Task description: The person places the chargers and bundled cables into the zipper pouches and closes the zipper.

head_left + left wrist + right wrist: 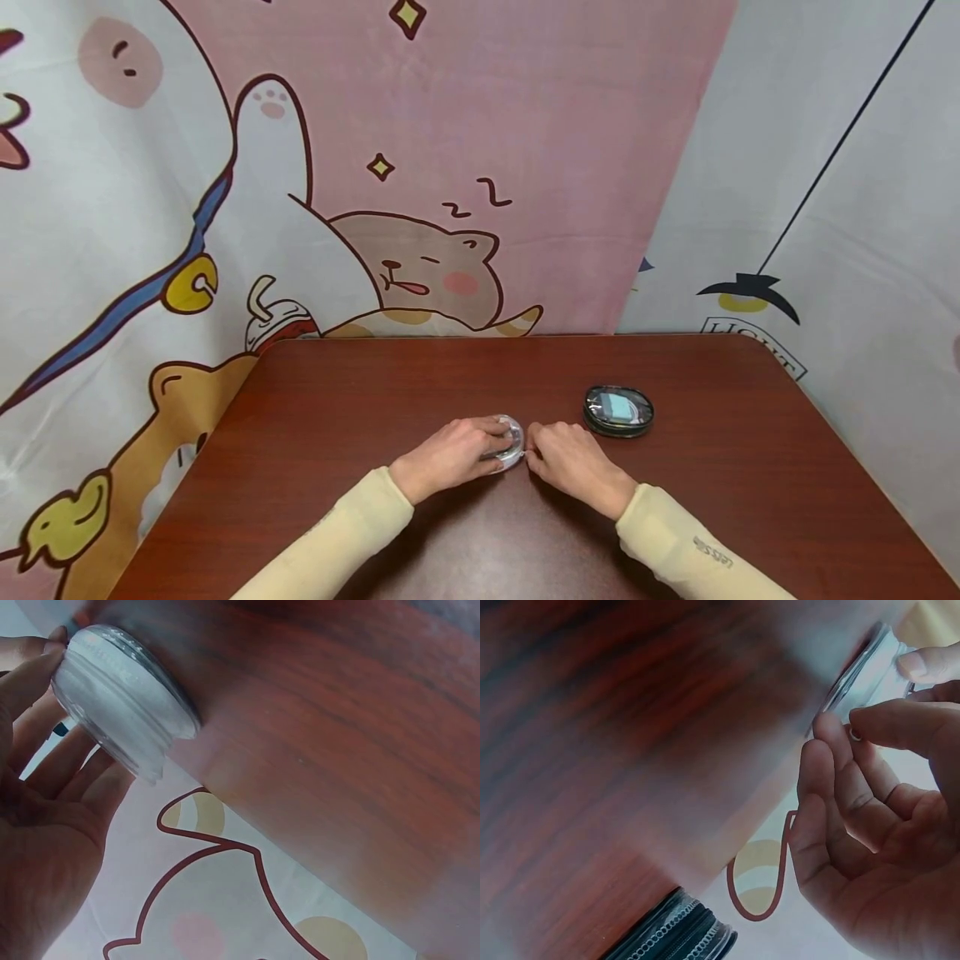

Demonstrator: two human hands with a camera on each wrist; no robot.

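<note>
A small clear oval pouch [512, 446] stands on the table, with a pale ribbed band round its side. My left hand [459, 452] holds it from the left, its thumb on the near edge and the fingers over the top and far side. In the left wrist view the pouch [120, 694] shows between thumb and fingers. My right hand [573, 462] is at the pouch's right end, pinching a tiny pale ring-like zipper pull [856, 735] between thumb and index finger. Most of that pull is hidden by the fingertips.
Beyond the right hand lies a black-edged oval pouch [618, 411] with a clear top and a light blue item inside. Its zipper side [671, 930] appears in the right wrist view. A cartoon-printed cloth [570, 167] hangs behind the brown table [360, 383].
</note>
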